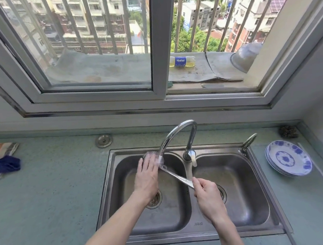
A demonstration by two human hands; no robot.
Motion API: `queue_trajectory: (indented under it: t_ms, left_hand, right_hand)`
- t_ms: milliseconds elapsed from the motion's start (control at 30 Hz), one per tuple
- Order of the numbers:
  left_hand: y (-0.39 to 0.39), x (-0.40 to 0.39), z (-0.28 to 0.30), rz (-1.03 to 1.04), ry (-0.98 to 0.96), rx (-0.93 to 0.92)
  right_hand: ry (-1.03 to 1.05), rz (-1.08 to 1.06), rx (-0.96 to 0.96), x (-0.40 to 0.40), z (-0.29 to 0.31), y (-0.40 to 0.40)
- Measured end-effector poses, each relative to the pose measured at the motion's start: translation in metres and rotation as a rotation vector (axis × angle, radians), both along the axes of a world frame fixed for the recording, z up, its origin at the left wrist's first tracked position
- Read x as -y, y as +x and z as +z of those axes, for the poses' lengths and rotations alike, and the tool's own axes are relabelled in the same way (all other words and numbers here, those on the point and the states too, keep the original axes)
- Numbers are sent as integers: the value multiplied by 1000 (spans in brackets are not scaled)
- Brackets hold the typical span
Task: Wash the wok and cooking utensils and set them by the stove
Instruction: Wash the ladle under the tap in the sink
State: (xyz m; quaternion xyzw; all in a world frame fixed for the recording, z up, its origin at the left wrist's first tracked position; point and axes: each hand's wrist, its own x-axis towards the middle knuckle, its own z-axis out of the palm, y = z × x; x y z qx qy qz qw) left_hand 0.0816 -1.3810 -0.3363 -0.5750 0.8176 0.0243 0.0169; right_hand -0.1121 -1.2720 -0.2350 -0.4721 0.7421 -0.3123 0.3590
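Observation:
A steel ladle (177, 176) lies slanted over the left basin of the double sink (191, 234), its bowl up under the running faucet spout (177, 132). My right hand (206, 194) grips the end of the ladle's handle above the divider between the basins. My left hand (146, 173) lies with straight fingers over the ladle's bowl, rubbing it in the water stream. The bowl is blurred by water and partly hidden by my fingers. No wok shows in this view.
A stack of blue-and-white plates (289, 157) sits on the counter right of the sink, a dark scouring pad (288, 131) behind it. A blue cloth (3, 165) lies at the left counter edge. A bottle (181, 61) and a metal basin (245, 57) rest on the window ledge.

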Motion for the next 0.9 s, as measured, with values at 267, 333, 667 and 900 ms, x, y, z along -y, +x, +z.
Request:
queue_trajectory:
  t_ms: [267,333,667,900]
  left_hand:
    - [-52,-44,4,223,266,-530]
    - [-58,-51,5,294,303,-756]
    - [-59,-45,42,781,204,-1452]
    - [-53,5,33,1207,288,-1803]
  right_hand:
    - [16,-40,-59,0,-19,16]
    - [1,-60,-39,-1,-21,16]
    - [-31,-8,177,26,-37,25]
    - [-77,30,230,33,-34,35]
